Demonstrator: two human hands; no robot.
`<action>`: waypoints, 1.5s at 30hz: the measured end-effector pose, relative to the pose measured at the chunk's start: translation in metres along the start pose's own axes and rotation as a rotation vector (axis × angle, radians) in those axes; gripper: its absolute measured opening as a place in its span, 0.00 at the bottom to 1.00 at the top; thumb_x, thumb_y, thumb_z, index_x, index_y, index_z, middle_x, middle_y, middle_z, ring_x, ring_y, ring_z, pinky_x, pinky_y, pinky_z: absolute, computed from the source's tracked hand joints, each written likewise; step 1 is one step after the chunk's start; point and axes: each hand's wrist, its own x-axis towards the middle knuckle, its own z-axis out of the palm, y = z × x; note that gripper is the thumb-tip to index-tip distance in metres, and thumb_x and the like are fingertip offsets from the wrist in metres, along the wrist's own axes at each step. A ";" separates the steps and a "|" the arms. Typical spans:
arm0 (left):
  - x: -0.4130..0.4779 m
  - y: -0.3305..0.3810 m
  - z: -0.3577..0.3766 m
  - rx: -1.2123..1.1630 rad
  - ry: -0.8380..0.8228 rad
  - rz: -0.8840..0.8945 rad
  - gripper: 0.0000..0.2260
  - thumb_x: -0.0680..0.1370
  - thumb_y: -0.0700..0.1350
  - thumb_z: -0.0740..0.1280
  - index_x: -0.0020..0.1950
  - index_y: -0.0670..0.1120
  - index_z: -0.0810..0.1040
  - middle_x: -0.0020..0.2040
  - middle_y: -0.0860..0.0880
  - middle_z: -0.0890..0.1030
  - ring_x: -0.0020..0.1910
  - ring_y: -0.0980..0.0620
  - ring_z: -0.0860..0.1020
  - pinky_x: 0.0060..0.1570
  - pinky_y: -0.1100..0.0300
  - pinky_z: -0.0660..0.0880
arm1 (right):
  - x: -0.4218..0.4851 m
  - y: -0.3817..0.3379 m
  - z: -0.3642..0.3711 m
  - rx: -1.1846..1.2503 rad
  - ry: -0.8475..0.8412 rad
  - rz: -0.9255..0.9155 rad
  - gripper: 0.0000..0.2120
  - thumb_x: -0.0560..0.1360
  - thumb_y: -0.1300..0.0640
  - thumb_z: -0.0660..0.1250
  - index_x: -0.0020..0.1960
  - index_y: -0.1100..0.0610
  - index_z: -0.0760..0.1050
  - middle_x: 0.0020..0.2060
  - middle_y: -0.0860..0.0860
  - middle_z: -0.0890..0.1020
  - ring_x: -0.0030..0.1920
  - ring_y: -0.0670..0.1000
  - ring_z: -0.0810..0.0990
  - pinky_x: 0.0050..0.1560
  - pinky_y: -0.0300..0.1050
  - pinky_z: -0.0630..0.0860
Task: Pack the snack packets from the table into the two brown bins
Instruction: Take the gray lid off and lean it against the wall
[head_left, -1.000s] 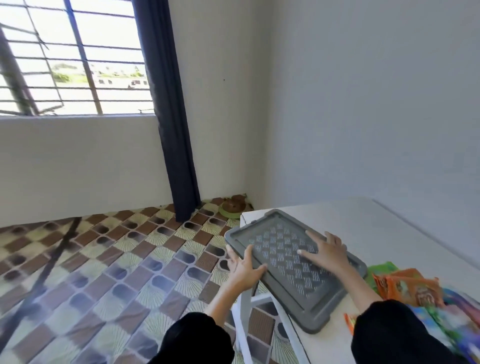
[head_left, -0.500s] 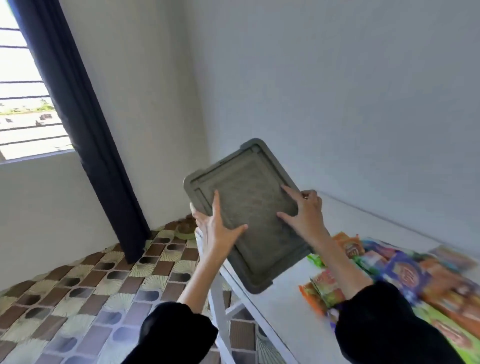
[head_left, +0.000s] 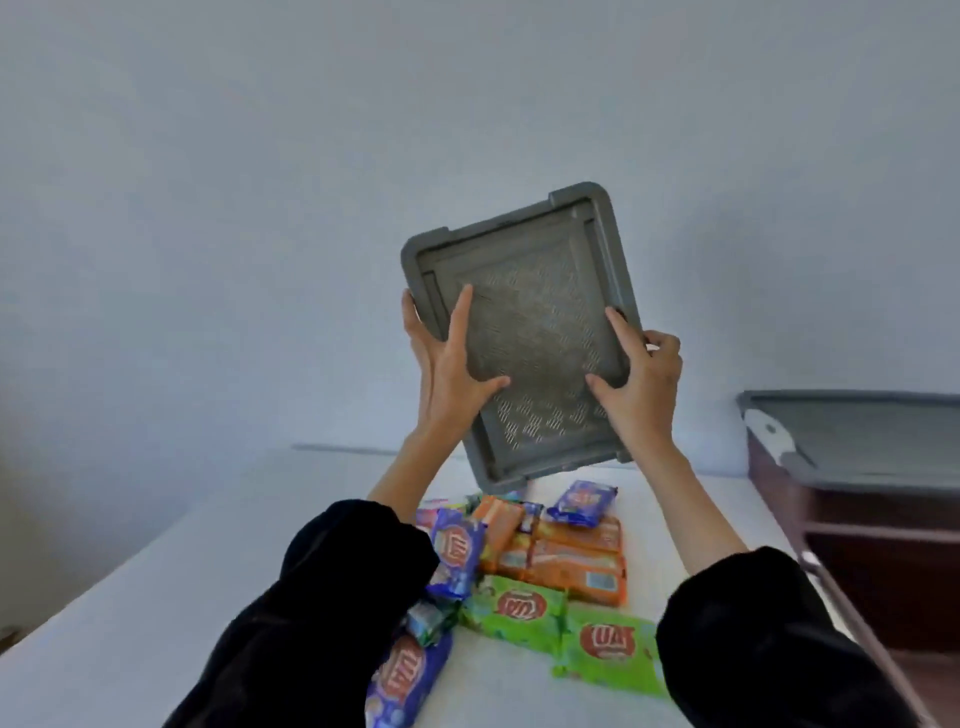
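The left hand (head_left: 447, 374) and right hand (head_left: 641, 384) clasp the grey lid (head_left: 535, 312) above the snack packets (head_left: 550, 561) — it wants setting aside before packing.

Grey lid (head_left: 545, 291) aloft over snack packets (head_left: 566, 556)
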 end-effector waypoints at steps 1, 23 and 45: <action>0.010 0.004 0.022 -0.017 -0.017 0.029 0.49 0.62 0.42 0.80 0.75 0.54 0.55 0.74 0.40 0.36 0.76 0.43 0.39 0.71 0.60 0.46 | 0.010 0.015 -0.003 0.002 0.035 0.032 0.32 0.72 0.59 0.71 0.72 0.48 0.63 0.65 0.60 0.65 0.65 0.58 0.66 0.62 0.45 0.70; 0.018 -0.057 0.220 -0.006 -0.257 0.085 0.52 0.64 0.42 0.78 0.75 0.54 0.45 0.74 0.45 0.30 0.74 0.51 0.36 0.69 0.57 0.51 | 0.030 0.177 0.063 -0.051 -0.076 0.335 0.43 0.72 0.59 0.70 0.75 0.43 0.47 0.72 0.61 0.55 0.73 0.60 0.55 0.71 0.52 0.60; -0.029 -0.077 0.208 0.216 -0.507 -0.009 0.53 0.68 0.48 0.75 0.69 0.59 0.31 0.75 0.39 0.35 0.72 0.40 0.61 0.63 0.53 0.72 | 0.004 0.181 0.056 -0.250 -0.142 0.284 0.38 0.74 0.53 0.68 0.75 0.45 0.50 0.64 0.61 0.64 0.64 0.59 0.66 0.62 0.47 0.70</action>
